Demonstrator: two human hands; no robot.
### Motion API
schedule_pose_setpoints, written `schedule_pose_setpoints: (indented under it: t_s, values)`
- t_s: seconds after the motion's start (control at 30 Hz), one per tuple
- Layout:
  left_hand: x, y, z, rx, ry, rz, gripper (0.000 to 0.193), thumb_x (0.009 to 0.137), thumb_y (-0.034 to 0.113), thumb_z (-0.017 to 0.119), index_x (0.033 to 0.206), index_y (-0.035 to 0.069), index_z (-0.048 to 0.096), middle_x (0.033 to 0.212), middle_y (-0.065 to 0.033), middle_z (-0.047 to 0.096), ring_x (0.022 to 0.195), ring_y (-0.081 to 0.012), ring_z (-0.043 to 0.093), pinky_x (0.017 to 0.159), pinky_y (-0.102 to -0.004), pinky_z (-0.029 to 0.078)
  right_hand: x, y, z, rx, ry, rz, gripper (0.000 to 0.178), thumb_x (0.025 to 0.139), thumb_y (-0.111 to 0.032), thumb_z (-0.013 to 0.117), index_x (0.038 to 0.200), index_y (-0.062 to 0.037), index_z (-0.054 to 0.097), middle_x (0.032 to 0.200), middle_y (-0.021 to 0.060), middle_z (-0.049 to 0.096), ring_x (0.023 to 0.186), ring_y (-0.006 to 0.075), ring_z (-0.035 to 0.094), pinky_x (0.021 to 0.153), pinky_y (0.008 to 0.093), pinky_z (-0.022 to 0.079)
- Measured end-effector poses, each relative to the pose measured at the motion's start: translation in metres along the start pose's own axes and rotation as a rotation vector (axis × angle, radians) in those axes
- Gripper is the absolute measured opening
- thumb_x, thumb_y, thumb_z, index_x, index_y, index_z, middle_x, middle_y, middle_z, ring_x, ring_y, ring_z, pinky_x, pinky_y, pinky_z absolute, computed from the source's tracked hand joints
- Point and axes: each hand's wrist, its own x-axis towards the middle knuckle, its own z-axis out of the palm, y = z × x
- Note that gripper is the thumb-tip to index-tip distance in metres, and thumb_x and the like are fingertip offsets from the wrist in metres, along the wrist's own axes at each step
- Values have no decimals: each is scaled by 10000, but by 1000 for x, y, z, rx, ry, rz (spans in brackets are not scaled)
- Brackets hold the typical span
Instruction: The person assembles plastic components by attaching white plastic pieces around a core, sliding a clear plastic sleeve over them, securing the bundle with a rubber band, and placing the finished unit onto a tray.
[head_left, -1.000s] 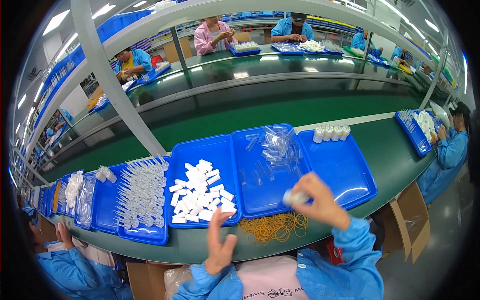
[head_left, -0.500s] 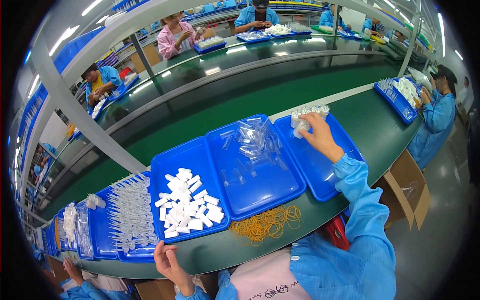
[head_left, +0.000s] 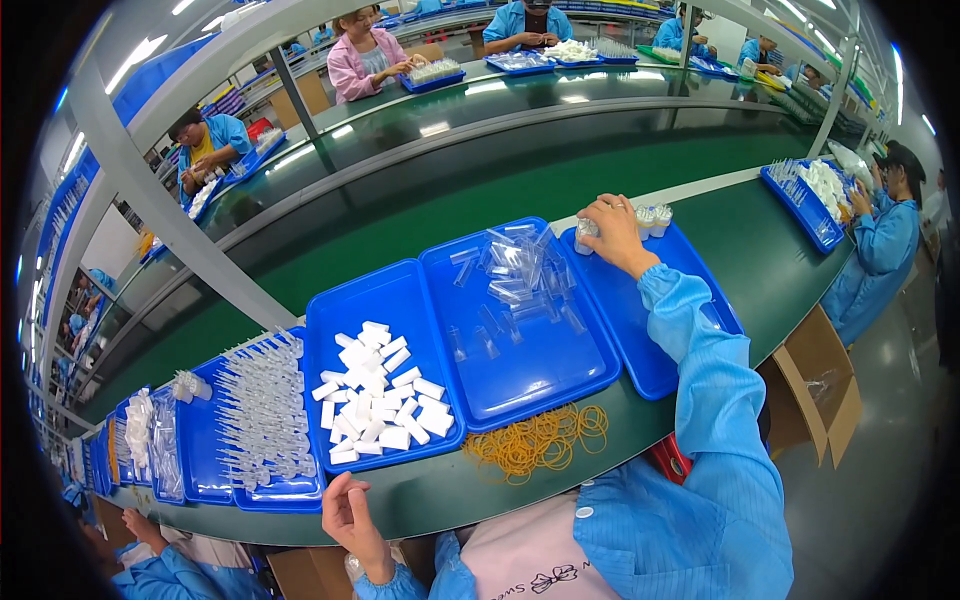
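My right hand point(head_left: 612, 232) reaches across to the far corner of the right blue tray point(head_left: 690, 320). Its fingers close on a small banded bundle of clear tubes point(head_left: 585, 236) standing on the tray. Two or three similar bundles point(head_left: 650, 218) stand just right of it. My left hand point(head_left: 348, 515) hovers at the table's front edge, fingers apart and holding nothing, below the tray of white blocks point(head_left: 378, 392). The middle blue tray point(head_left: 560, 380) holds loose clear tubes point(head_left: 515, 280). A heap of yellow rubber bands point(head_left: 540, 442) lies on the green table in front of it.
A tray of clear syringe-like parts point(head_left: 262, 420) and more trays run off to the left. A green conveyor belt point(head_left: 470, 185) passes behind the trays. A co-worker in blue point(head_left: 880, 250) sits at right; others work across the belt. A cardboard box point(head_left: 815, 385) stands at the lower right.
My right hand carried the bundle from near the rubber bands out to the far corner of the right tray. My left hand dropped back from the trays to the table's front edge.
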Motion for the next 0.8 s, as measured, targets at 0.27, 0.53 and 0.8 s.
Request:
schedule_pose_setpoints:
  t_s: [0.27,0.53,0.8]
  values:
    - [1,4,3,10,-4,-16,198,916,115,568,1061,-18,594,822,-62,588,786,-131,538,744,-267,437,5,-1,-3,39,-5,-9,336,653,-229,771,962,-132,684,1024,43,630,1144,265,491,1086,466,262]
    - [-2,3,-5,-11,23,-23,194,918,123,573,1051,-17,596,819,-56,589,787,-135,544,746,-269,441,-1,-7,-4,154,30,86,373,674,-212,764,1013,-107,651,1023,62,635,1113,270,513,1064,455,287]
    - [1,2,-6,-28,42,-16,202,894,134,613,1035,-10,610,829,-75,611,786,-141,563,730,-260,451,-22,-11,-1,171,197,82,397,680,-186,767,1033,-93,610,1046,106,618,1119,288,512,1017,440,320]
